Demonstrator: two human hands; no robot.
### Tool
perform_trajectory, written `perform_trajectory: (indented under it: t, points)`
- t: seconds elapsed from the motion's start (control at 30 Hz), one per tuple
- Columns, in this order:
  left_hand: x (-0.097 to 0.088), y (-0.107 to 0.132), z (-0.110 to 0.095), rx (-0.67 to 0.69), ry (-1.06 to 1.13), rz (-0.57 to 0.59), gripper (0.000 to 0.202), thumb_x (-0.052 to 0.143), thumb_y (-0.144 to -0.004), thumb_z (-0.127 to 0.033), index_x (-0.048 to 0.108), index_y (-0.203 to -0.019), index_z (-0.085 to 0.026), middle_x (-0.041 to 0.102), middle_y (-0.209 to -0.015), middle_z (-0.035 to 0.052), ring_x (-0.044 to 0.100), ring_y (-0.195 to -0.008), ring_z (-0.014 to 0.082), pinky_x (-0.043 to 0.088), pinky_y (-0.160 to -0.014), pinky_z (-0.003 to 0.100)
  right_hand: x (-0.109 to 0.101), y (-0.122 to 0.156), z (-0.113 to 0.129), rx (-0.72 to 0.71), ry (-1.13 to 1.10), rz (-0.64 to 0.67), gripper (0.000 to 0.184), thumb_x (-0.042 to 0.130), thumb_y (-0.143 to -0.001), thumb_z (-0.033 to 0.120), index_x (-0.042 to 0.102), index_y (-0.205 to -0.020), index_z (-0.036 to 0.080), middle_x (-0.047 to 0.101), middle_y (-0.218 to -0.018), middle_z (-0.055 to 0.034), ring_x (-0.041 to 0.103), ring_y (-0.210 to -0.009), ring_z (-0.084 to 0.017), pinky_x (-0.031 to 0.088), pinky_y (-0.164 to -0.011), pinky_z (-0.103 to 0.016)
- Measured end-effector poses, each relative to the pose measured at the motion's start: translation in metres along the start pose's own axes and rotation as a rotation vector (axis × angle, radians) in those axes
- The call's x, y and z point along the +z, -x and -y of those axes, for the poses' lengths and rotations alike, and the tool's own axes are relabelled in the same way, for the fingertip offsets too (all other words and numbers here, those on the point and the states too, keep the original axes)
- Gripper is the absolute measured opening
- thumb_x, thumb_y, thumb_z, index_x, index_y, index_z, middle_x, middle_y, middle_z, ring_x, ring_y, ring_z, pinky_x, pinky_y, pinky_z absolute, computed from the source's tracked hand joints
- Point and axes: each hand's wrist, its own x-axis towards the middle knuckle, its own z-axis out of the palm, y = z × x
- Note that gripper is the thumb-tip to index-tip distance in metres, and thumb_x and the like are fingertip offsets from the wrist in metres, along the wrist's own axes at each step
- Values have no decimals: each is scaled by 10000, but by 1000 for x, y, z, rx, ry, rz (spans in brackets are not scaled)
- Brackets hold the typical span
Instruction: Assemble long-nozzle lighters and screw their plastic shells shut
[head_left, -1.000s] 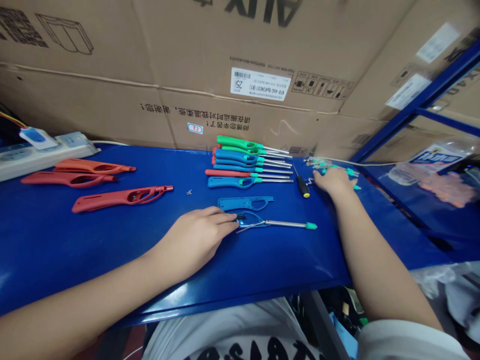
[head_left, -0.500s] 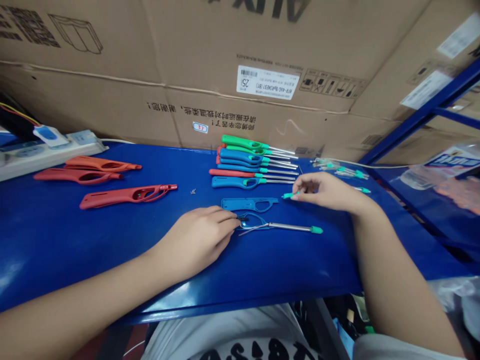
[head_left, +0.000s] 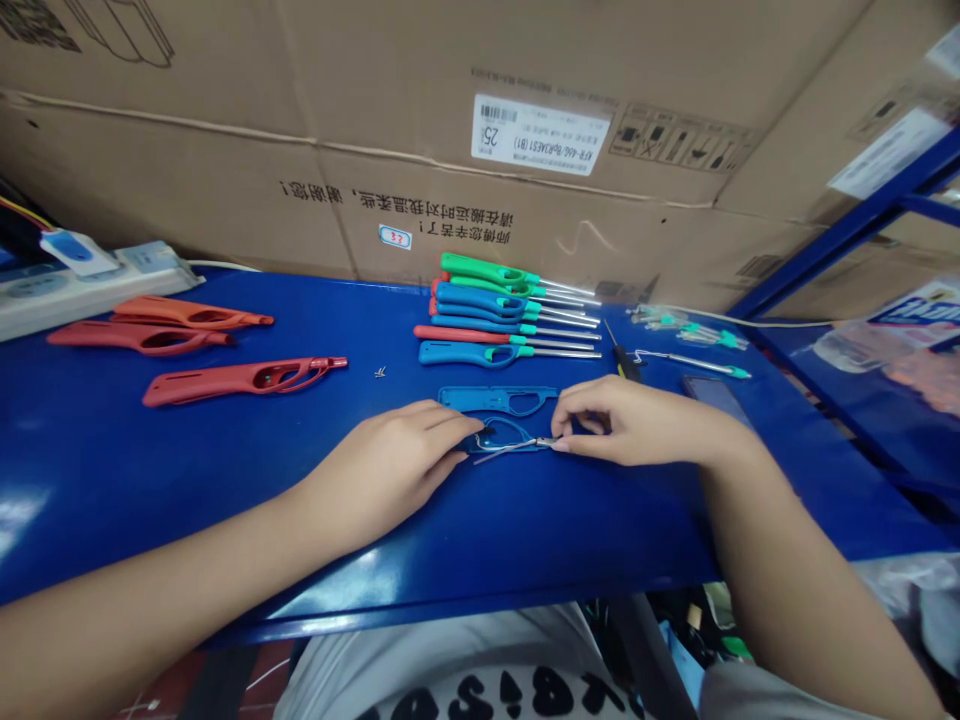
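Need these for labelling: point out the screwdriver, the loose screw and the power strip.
screwdriver [head_left: 624, 366], head view, on its black handle.
loose screw [head_left: 380, 372], head view, its middle.
power strip [head_left: 90, 297], head view, its white casing.

Big brown cardboard boxes [head_left: 225, 130] stand like a wall behind the shiny blue table [head_left: 187, 450]. A blue metal rack [head_left: 847, 230] stands at the right, by more boxes

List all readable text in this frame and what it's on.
"25" and "KFR-46G/BpR3AES1(B1)": on the white label of the cardboard box, upside down.
"师傅您辛苦了!" and "请在搬运时对我温柔些,谢谢您!": the box print, upside down, as best it reads.
Unclear: two red digits on the small sticker.
Unreadable: the shirt print, cut off by the frame edge.
Blurred: the plastic bag label.
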Motion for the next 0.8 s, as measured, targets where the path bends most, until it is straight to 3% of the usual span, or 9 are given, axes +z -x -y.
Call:
perform_trajectory:
  t: [0.27, 0.4, 0.6, 0.8]
  points:
    - [5, 0, 6, -15, 99, -17, 312, 628, -931, -162, 692, -1235, -195, 753, -1126, 52, 699, -1019, 242, 565, -905, 382, 9, -8, 5, -47, 74, -34, 139, 614, -910, 143, 687, -792, 152, 704, -840, -39, 621, -769, -142, 442, -711, -255]
    - [4, 0, 5, -37, 138, -16, 317, 644, -920, -158, 701, -1228, -202, 761, -1116, 44, 706, -999, 237, 564, -894, 375, 13, -7, 11, -42, 227, -57, 220, 586, -941, 167, 681, -743, 149, 691, -799, -56, 615, -731, -156, 430, -698, -272]
    - [2, -1, 3, -79, 146, -16, 312, 691, -887, -154, 721, -1191, -215, 769, -1064, 39, 714, -962, 238, 568, -861, 361, 16, -9, 21, 27, 365, -27, 200, 571, -933, 118, 699, -781, 137, 701, -852, -67, 635, -787, -178, 418, -713, -280]
    - [3, -1, 3, -81, 151, -21, 307, 710, -876, -145, 723, -1180, -193, 768, -1065, 46, 715, -961, 236, 569, -869, 360, 16, -9, 28, 28, 385, 15, 230, 551, -958, 138, 700, -782, 136, 693, -854, -64, 633, -793, -171, 418, -726, -273]
